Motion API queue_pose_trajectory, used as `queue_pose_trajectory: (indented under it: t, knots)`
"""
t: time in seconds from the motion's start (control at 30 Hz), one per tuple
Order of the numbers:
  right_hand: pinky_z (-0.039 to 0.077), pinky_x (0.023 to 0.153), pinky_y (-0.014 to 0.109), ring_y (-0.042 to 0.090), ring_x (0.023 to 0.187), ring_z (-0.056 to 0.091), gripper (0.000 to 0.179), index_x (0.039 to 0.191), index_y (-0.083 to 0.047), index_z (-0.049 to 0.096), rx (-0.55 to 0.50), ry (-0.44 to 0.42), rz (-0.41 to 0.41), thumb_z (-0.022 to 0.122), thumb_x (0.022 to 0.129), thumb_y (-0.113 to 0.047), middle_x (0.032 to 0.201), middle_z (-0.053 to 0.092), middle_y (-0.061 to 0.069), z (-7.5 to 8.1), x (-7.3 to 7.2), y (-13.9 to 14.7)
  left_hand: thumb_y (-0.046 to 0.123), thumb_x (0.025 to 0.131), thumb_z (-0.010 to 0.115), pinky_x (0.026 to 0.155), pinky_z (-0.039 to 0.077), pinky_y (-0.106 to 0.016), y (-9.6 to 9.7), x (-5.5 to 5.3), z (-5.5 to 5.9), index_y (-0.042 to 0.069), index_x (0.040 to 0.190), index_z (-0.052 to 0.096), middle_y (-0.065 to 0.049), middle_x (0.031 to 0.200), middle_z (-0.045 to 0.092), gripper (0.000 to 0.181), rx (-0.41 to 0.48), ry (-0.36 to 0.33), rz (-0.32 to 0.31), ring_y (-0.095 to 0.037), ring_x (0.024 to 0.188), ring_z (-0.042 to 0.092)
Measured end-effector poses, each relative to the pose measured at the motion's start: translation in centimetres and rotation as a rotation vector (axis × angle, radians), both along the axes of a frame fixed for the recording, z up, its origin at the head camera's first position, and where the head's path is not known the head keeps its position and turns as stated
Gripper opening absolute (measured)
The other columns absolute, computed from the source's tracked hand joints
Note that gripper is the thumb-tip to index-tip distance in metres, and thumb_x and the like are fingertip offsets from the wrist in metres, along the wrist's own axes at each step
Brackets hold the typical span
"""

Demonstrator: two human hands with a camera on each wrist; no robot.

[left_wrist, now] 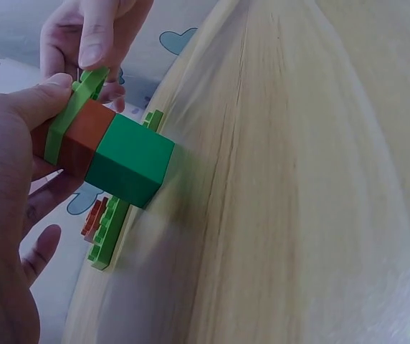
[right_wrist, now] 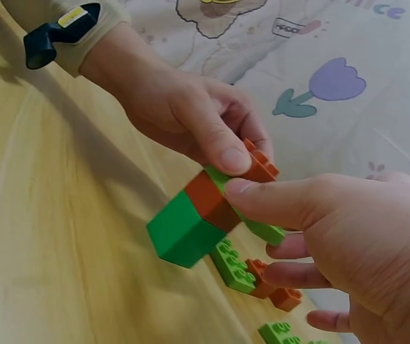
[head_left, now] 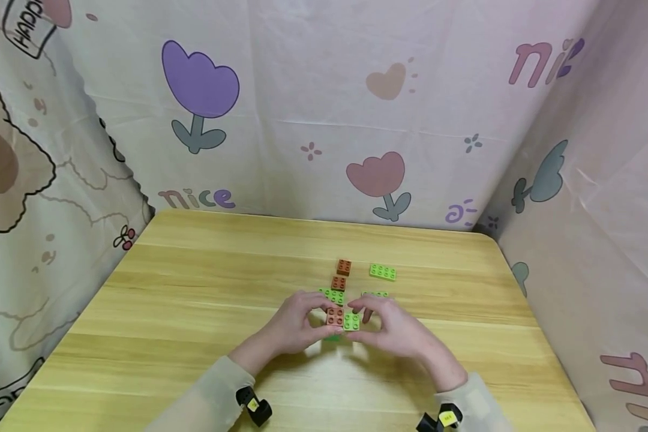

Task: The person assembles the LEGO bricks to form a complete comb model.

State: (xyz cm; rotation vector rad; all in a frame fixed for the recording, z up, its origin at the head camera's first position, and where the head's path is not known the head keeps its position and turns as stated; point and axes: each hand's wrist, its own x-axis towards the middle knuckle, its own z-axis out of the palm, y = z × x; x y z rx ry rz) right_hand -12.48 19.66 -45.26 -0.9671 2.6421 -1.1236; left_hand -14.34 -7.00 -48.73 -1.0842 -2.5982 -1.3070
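Both hands hold a small stack of toy building bricks over the front middle of the table. At its bottom is a dark green brick (right_wrist: 183,229), with a brown brick (left_wrist: 90,136) above it and a light green brick (head_left: 351,321) lying across. Another brown brick (head_left: 335,316) sits on the light green one's left half. My left hand (head_left: 294,324) pinches that upper part between thumb and fingers. From the other side, my right hand (head_left: 396,324) has its thumb and curled fingers around the light green brick's right end.
Behind the hands lie two brown bricks (head_left: 344,267) and a light green brick (head_left: 332,295) in a rough line. To their right are a light green brick (head_left: 383,272) and one more partly hidden by the right hand. Printed cloth (head_left: 291,72) hangs along the wooden table's (head_left: 221,252) back and sides.
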Motion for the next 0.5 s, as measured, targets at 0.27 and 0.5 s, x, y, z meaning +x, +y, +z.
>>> queue_pose_trajectory:
  t: [0.27,0.5]
  knots:
    - [0.059,0.087,0.043,0.017,0.101,0.065,0.061,0.137,-0.006,0.066,0.008,0.002,0.007,0.089,0.087,-0.032,0.123,0.07,0.003,0.1,-0.5,1.2,0.046,0.09,0.085,0.095,0.051,-0.043,0.1,-0.1,-0.2,0.024,0.113,0.077,0.019,0.109,0.072,0.032,0.024,0.015,-0.018,-0.005,0.103,0.065]
    - [0.051,0.105,0.051,0.026,0.123,0.061,0.064,0.138,-0.005,0.065,0.042,0.028,-0.054,0.09,0.086,-0.033,0.136,0.063,0.007,0.0,-1.2,2.5,0.048,0.091,0.083,0.097,0.051,-0.044,0.1,-0.1,-0.2,0.025,0.115,0.077,0.02,0.109,0.071,0.034,0.028,0.016,-0.018,-0.004,0.103,0.065]
